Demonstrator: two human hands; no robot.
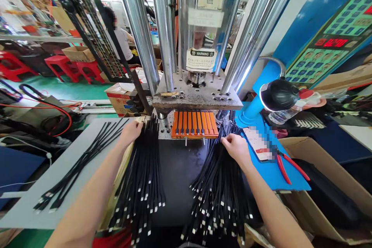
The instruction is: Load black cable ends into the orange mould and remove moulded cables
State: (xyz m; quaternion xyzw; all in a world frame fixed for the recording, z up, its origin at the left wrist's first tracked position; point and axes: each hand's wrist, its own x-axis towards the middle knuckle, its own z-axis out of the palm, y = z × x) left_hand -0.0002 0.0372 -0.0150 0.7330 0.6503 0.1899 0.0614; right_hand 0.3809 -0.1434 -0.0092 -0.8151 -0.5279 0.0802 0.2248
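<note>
My left hand [134, 128] is closed, its fingertips at the upper end of the left bundle of black USB cables [142, 162]; what is pinched there is hidden. On the other side, my right hand [236, 146] pinches at the upper part of the right bundle of black cables [215, 178], thumb and forefinger together on a cable. Between the hands sits an orange slotted fixture [209, 126] on the press. Several black cables lie in its left and middle slots, with their metal plugs toward me. The bundles' silver plugs hang toward me.
Above the fixture is a metal press plate [197, 102] between steel columns. A few cables [84, 155] lie on the grey board at left. On the blue surface are a phone [257, 143] and red-handled pliers [290, 164]. A black lamp [279, 95] stands behind; a person [123, 42] sits far back.
</note>
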